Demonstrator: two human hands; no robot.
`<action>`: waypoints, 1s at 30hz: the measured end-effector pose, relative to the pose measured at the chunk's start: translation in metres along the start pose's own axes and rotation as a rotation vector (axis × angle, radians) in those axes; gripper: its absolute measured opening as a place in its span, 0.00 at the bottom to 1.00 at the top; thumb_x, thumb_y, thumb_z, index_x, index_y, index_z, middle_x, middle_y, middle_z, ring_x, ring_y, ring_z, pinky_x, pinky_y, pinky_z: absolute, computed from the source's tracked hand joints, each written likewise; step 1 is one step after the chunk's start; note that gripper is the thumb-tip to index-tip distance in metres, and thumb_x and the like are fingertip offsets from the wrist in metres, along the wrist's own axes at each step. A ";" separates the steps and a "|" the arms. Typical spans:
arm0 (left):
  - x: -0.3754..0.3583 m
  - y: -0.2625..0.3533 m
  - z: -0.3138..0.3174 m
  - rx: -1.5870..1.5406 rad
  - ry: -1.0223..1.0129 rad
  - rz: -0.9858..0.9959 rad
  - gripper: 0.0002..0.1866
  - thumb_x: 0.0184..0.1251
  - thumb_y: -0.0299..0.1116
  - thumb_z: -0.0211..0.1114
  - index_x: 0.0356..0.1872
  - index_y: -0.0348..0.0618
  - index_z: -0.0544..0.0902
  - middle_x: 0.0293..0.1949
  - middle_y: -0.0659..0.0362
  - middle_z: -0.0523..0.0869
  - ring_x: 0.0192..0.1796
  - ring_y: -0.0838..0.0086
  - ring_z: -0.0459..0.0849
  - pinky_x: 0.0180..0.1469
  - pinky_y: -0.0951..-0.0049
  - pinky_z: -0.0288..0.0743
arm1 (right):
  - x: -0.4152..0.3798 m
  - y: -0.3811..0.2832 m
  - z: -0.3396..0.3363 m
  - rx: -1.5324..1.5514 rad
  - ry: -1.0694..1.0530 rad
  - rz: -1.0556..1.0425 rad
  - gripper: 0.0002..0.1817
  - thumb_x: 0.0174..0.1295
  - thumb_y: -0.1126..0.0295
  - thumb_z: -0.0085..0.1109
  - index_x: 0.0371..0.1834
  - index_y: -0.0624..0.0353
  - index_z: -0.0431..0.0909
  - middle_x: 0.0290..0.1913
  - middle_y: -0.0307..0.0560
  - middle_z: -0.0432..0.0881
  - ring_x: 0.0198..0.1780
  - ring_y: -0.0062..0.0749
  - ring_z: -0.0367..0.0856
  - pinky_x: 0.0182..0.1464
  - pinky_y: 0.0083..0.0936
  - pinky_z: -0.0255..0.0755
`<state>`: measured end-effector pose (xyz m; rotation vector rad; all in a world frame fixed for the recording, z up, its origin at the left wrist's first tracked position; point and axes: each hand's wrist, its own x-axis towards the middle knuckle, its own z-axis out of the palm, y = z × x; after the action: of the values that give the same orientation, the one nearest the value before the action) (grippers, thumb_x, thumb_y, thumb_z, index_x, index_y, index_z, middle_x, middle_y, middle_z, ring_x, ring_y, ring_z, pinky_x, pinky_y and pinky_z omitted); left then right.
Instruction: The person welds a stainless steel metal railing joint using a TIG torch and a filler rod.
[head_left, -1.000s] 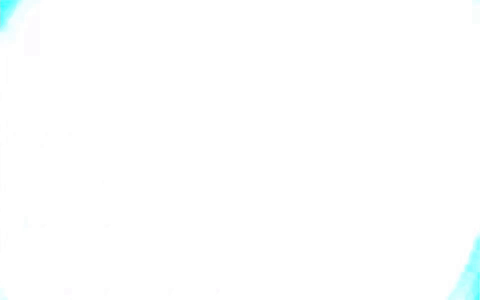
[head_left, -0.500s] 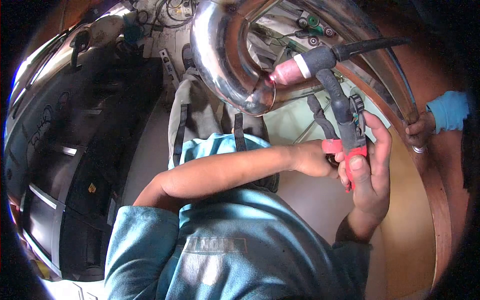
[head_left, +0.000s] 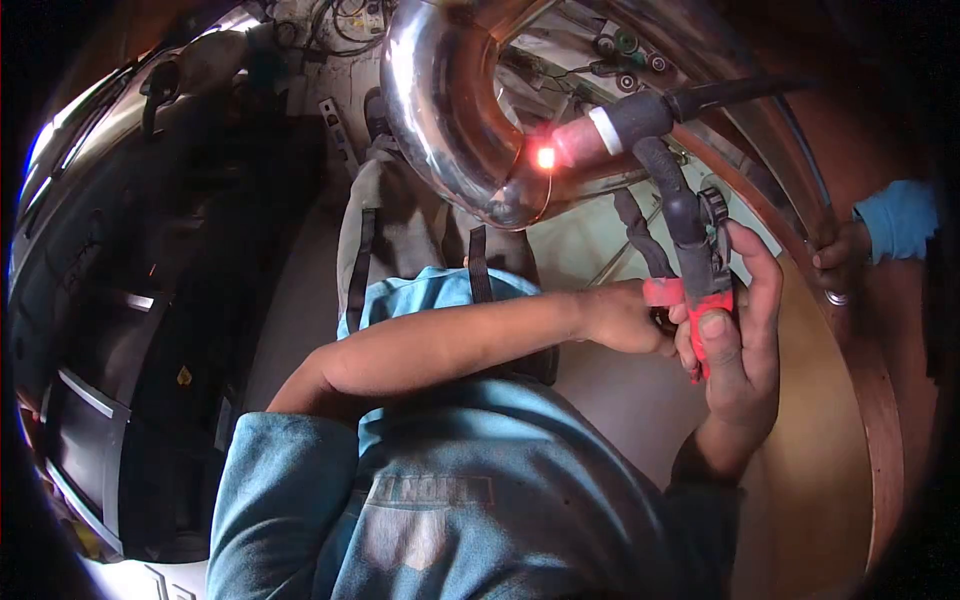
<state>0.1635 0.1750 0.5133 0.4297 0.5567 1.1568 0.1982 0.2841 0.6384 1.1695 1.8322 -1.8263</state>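
Observation:
A TIG welding torch (head_left: 698, 255) with a pink cup is in my right hand (head_left: 745, 350). My thumb lies on the red-taped handle and my forefinger rests by the switch. At the cup's tip a bright arc (head_left: 546, 157) glows on the joint of a polished, curved metal tube (head_left: 440, 110). My left hand (head_left: 630, 318) reaches across my body, its fingers curled beside the torch handle, around a grey cable (head_left: 640, 232) with red tape. Those fingertips are partly hidden.
At the right, another person's hand (head_left: 843, 250) in a blue sleeve holds a curved metal bar (head_left: 800, 190). Black cabinets (head_left: 170, 330) stand at the left. A spirit level (head_left: 338, 135), cables (head_left: 345, 25) and wheeled tools (head_left: 628, 50) lie on the far floor.
A bright arc has lit at the torch tip, where only a faint glow showed. The surroundings look darker. My hands and the torch have hardly moved.

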 end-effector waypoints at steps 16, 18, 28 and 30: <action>0.007 -0.008 0.005 -0.137 -0.016 0.070 0.14 0.62 0.31 0.65 0.49 0.49 0.83 0.49 0.56 0.86 0.57 0.64 0.82 0.62 0.63 0.73 | 0.000 0.009 -0.007 0.017 -0.073 -0.048 0.35 0.70 0.62 0.53 0.75 0.63 0.51 0.37 0.44 0.78 0.23 0.13 0.65 0.25 0.12 0.62; 0.007 -0.010 0.005 -0.105 0.005 0.099 0.13 0.62 0.30 0.65 0.49 0.50 0.83 0.48 0.57 0.86 0.56 0.65 0.82 0.62 0.63 0.73 | -0.001 0.002 -0.001 0.040 -0.012 0.025 0.34 0.70 0.63 0.53 0.75 0.64 0.51 0.37 0.44 0.79 0.23 0.12 0.64 0.25 0.11 0.61; 0.007 -0.019 0.007 -0.013 0.040 0.051 0.08 0.61 0.31 0.67 0.41 0.50 0.86 0.44 0.58 0.87 0.54 0.68 0.83 0.61 0.65 0.73 | -0.002 -0.001 0.001 0.008 0.011 0.016 0.34 0.71 0.62 0.53 0.75 0.63 0.51 0.36 0.46 0.78 0.24 0.13 0.67 0.26 0.12 0.64; 0.008 -0.015 0.005 -0.031 0.004 0.047 0.10 0.60 0.31 0.67 0.44 0.49 0.85 0.45 0.57 0.87 0.55 0.67 0.82 0.61 0.65 0.73 | -0.002 -0.001 0.001 0.014 0.012 0.019 0.34 0.71 0.62 0.52 0.75 0.63 0.51 0.36 0.46 0.78 0.25 0.13 0.67 0.26 0.12 0.64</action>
<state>0.1799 0.1767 0.5068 0.4157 0.5343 1.2098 0.1982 0.2827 0.6407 1.2016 1.8112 -1.8287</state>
